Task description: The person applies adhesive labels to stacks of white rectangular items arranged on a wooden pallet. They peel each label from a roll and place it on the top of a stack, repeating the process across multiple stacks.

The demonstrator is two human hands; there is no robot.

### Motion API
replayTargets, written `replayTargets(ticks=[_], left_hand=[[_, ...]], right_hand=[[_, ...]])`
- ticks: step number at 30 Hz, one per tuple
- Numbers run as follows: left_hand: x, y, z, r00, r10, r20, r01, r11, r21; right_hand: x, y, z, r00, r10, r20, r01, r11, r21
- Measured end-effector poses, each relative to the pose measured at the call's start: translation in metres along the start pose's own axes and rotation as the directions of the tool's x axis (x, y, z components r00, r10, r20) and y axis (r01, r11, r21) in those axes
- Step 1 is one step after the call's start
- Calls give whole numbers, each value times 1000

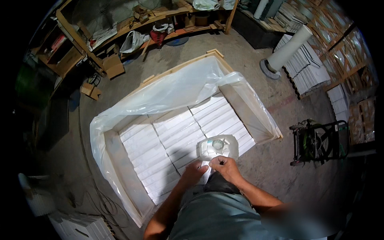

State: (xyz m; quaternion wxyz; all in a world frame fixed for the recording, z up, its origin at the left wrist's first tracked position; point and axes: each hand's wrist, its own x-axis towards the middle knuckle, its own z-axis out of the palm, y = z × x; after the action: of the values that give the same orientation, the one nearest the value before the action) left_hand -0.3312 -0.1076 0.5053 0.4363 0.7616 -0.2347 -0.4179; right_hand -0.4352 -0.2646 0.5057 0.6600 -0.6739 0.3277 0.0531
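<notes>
Both my hands are close together in front of my body, at the near edge of a large wooden crate (150, 79). Between them is a small white piece (205, 163), too small to make out its kind. My left hand (195, 171) has its fingers curled round the piece's left side. From the right, my right hand (225, 166) pinches at it with thumb and fingers. Just beyond my hands sits a translucent plastic tub (234, 149), holding small white pieces and what looks like a roll of tape (218, 144). It stands over rows of white flat boxes (176, 127) packed inside the crate.
Clear plastic sheeting (168, 94) drapes over the crate's walls. To the right stand a black hand cart (320, 142) and a tall white roll (289, 49) on a round base. White stacks (306, 70) lie behind. A wooden workbench (160, 18) runs along the back, with cardboard boxes (114, 68) nearby.
</notes>
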Motion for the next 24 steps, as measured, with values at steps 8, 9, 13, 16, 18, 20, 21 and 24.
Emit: replayTargets(ticks=[8,9,13,16,18,20,21,24], left_hand=[[30,1,23,980,-199,28,187,857,-479],[35,3,29,972,-233,30,222,868,-444],[59,-21,56,983,-178,-51,162,960,-230],[74,-28,67,967,-238,-92,220,960,-171],[88,-50,78,958,-256,-132,227,953,-202],[103,-65,86,927,-303,-220,272,949,-160],[111,-73,91,908,-332,-256,311,943,-119],[135,-111,113,861,-374,-345,409,912,33]], right_hand=[[20,26,-18,997,58,-43,-49,981,190],[23,27,-20,997,69,-36,-61,980,190],[38,48,-31,995,83,-64,-79,995,54],[55,69,-41,993,49,-108,-45,998,41],[70,110,-51,975,4,-221,-17,998,-58],[91,127,-71,907,154,-392,-106,984,142],[101,141,-86,857,59,-513,-11,995,96],[118,137,-118,726,-106,-679,-3,988,-157]])
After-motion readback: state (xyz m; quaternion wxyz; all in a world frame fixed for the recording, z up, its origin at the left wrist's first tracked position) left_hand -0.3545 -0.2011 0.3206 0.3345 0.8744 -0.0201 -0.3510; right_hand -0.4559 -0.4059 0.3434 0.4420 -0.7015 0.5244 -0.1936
